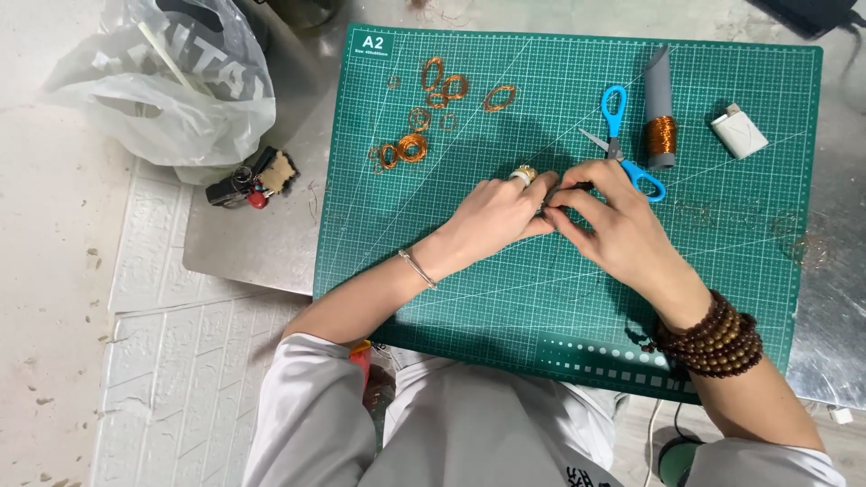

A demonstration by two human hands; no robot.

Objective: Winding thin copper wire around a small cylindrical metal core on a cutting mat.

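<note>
Both hands are meeting near the middle of the green cutting mat [433,298], fingertips pressed together over something small and dark. From the left hand [501,216], the right hand [609,225] is sitting at about three o'clock, and the two are pinching the same small piece [566,188] between them; what it is, I cannot tell, since the fingers are covering most of it. Holding it low over the mat, close to the body, is probably steadying the fine work. A ring is showing on the left hand, a thin bangle on that wrist, and dark wooden beads [713,338] are wrapping the right wrist.

At twelve o'clock from the right hand, blue-handled scissors [618,135] are lying just beside the knuckles, within easy reach. A grey spool of copper wire [660,113] is lying next to them. At eleven o'clock from the left hand, finished copper coils [424,117] are lying set aside together. A small white box [738,131] is resting at two o'clock.
</note>
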